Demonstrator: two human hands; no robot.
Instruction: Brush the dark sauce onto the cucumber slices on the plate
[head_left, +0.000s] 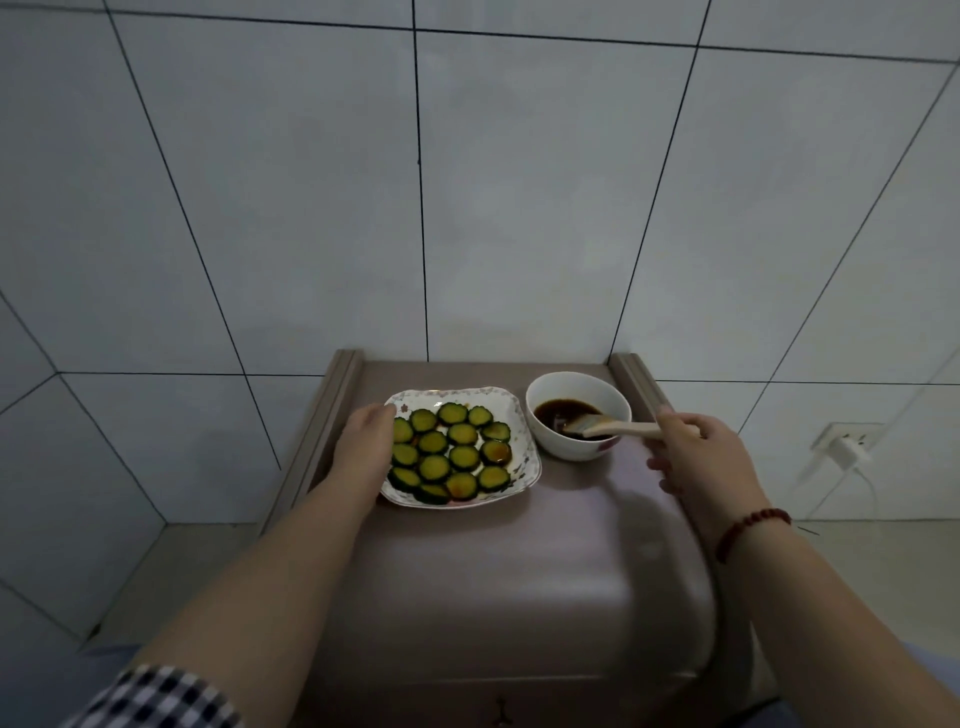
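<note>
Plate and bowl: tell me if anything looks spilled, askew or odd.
Nothing stands out. The plate sits flat with the cucumber slices in rows; sauce shows only on a few slices at its right side. The bowl is upright, sauce inside, with the brush resting in it.

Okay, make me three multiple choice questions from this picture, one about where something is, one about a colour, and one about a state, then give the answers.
1. Where is the brush head?
A. in the bowl
B. on the plate
C. on the tabletop

2. What colour is the bowl?
A. red
B. white
C. black

3. What is the left hand doing?
A. holding the brush
B. lifting the bowl
C. resting at the plate's edge

Answers: A, the bristles sit in the dark sauce; B, its wall is white; C, it touches the plate's left rim while the right hand holds the brush.
</note>
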